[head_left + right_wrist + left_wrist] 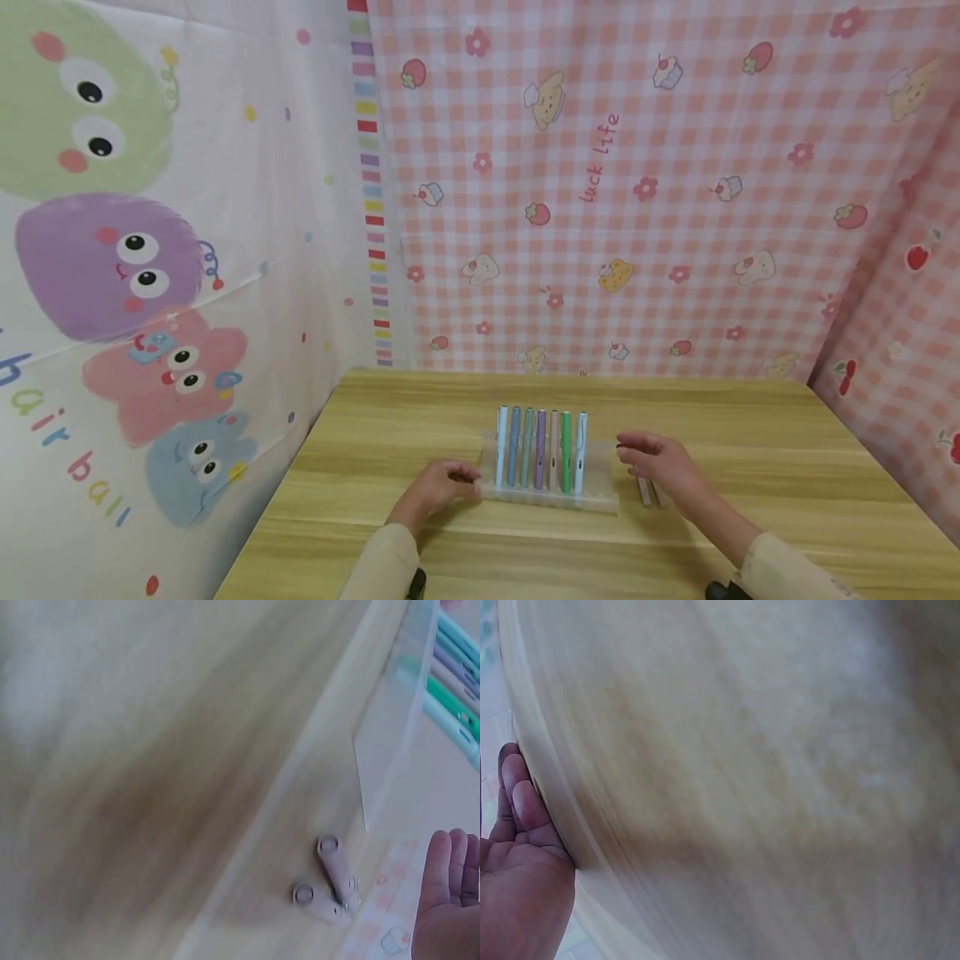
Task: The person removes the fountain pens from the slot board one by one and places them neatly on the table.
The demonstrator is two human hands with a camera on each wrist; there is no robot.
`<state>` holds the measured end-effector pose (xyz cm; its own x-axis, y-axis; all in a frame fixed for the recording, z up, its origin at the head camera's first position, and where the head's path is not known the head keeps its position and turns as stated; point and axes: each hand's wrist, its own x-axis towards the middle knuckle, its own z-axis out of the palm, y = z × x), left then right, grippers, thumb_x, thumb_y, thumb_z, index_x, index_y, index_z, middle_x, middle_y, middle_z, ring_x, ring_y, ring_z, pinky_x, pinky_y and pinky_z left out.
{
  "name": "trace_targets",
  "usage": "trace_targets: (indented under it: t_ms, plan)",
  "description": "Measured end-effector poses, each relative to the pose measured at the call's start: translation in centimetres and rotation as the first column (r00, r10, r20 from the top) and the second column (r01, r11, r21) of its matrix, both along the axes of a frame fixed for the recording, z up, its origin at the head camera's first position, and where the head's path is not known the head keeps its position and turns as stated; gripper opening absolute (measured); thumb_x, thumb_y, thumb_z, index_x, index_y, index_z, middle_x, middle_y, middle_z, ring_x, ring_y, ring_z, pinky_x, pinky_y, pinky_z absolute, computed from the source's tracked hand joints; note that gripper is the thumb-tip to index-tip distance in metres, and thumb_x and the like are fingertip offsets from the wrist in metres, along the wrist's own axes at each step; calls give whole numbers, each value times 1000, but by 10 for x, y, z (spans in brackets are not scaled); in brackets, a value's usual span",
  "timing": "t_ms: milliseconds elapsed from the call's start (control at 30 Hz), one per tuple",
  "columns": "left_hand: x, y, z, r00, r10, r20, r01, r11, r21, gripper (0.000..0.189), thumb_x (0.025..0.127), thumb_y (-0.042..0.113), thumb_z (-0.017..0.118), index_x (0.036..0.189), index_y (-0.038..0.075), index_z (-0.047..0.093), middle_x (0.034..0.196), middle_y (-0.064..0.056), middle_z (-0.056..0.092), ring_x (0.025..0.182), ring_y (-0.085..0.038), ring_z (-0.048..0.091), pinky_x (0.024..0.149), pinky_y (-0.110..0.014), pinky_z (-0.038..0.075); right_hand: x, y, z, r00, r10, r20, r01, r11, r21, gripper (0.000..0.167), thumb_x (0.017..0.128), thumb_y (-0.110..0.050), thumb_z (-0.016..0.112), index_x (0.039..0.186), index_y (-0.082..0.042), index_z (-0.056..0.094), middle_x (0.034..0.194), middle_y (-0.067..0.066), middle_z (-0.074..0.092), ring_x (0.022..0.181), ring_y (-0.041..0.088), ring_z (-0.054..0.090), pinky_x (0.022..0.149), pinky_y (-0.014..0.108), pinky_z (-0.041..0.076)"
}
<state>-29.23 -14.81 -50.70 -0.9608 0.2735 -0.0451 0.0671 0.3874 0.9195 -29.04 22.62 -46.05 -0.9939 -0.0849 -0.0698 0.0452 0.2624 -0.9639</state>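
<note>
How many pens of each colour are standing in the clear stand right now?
Pale blue pens: 2
Mid-blue pen: 1
Muted green pen: 1
Purple pen: 1
Dusty pink pen: 1
Bright green pen: 1
Total: 7

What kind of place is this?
Maybe a decorated desk corner: a wooden table stands against a pink checked cloth and a white cloth with cartoon faces, with colourful pens on a clear stand.
</note>
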Motion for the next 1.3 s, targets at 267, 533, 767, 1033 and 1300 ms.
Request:
trace_targets:
  t_ms: [267,533,767,1033,1300]
  plan:
    - [0,-3,-1,1000,3,31,-3,1000,5,18,86,6,76,102,0,70,93,-3,65,86,-16,56,78,-32,47,5,-24,-9,1000,-21,-2,21,1000,-6,42,95,-14,68,129,9,58,128,23,61,110,26,64,86,34,55]
    - [1,-5,-1,1000,2,20,-2,1000,9,18,85,5,76,101,-2,70,93,-3,64,86,-15,56,79,-32,47,2,-39,-21,999,-38,-18,38,999,26,40,93,-11,69,129,5,60,123,20,64,109,28,63,86,35,54]
    - [2,-5,1,1000,6,27,-6,1000,-5,18,86,8,76,102,0,70,94,-2,64,88,-16,57,81,-34,47,-2,-48,-33,998,-48,-26,48,999,13,35,90,-5,71,123,5,64,114,16,68,102,25,64,79,32,54]
    - [0,-5,-2,1000,11,17,-11,1000,-16,18,86,8,77,101,2,71,94,-3,64,87,-17,57,81,-36,47,-4,-56,-35,997,-61,-44,63,996,57,38,90,-7,72,124,6,63,115,19,67,101,26,65,79,36,55]
    - [-2,-3,-2,1000,0,1,0,1000,-3,17,86,8,77,100,1,71,93,-2,65,87,-16,57,81,-34,47,-4,-60,-33,995,-92,-31,93,995,23,32,88,-6,73,117,6,66,103,12,70,87,19,64,71,33,55]
